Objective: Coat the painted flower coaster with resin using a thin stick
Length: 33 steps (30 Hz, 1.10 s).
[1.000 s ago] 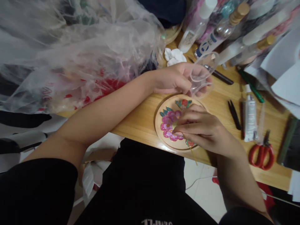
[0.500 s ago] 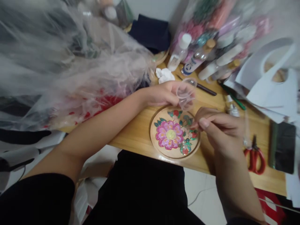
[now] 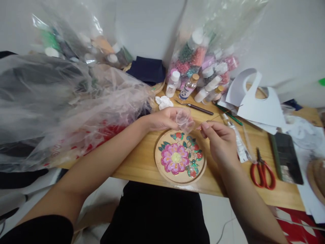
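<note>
My left hand (image 3: 166, 119) is closed around small clear plastic cups (image 3: 185, 121), which tilt above the far rim of a round wooden plate (image 3: 159, 162). A shiny pink flower (image 3: 175, 158) with a yellow centre covers the plate's left and middle, with green leaves and red buds around it. My right hand (image 3: 219, 137) pinches a thin stick (image 3: 224, 114), its long end slanting up to the right. The stick's short end points at the cups, just right of them; whether it touches them I cannot tell.
Behind my hands lie a dark-handled tool (image 3: 200, 108), a crumpled tissue (image 3: 164, 102) and several bottles (image 3: 188, 87). To the right are a paint tube (image 3: 240, 147), red-handled pliers (image 3: 262, 173), a phone (image 3: 286, 157) and white paper cutouts (image 3: 261, 108). A plastic bag (image 3: 101, 98) bulges at left.
My right hand with the thin stick has moved off the plate's right side, away from me, beside the cups. My left hand still holds the cups. The whole view has shifted.
</note>
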Tool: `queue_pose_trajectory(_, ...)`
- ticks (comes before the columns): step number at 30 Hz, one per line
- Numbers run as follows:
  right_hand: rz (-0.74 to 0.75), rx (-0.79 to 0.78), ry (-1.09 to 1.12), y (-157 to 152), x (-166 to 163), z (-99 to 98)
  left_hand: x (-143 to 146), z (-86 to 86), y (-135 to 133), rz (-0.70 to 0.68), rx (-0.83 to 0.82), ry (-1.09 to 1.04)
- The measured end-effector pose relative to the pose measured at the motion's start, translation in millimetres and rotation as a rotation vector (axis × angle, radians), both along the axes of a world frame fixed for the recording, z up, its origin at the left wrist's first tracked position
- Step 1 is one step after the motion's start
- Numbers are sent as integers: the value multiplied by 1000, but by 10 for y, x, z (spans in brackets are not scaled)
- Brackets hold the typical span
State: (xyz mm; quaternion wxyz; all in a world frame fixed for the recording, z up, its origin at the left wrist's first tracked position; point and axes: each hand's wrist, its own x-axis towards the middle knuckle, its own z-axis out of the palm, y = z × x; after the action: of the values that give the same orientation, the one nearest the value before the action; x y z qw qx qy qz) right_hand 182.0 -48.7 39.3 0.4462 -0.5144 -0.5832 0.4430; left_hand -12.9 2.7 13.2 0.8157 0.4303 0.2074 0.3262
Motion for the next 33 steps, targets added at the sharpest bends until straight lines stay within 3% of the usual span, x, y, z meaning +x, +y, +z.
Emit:
queue_pose_trajectory(9, 62, 316, -308, -7, -18, -20, -19, -32, 9, -23, -28, 4)
queue_pose_trajectory(15, 100, 382, -376, -19, -17, -48, -18, -53, 23, -33, -57, 0)
queue_pose_trajectory(20, 117, 314, -342, -19, -14, -52, -17, -55, 21, -41, -58, -14)
queue_pose_trajectory(29, 61, -2, -57, -18, -28, -96, -17, -26, 8, -31, -35, -6)
queue_pose_trajectory(33, 34, -37, -19, 4, -20, -76, -13, -17, 4, -26, -61, 6)
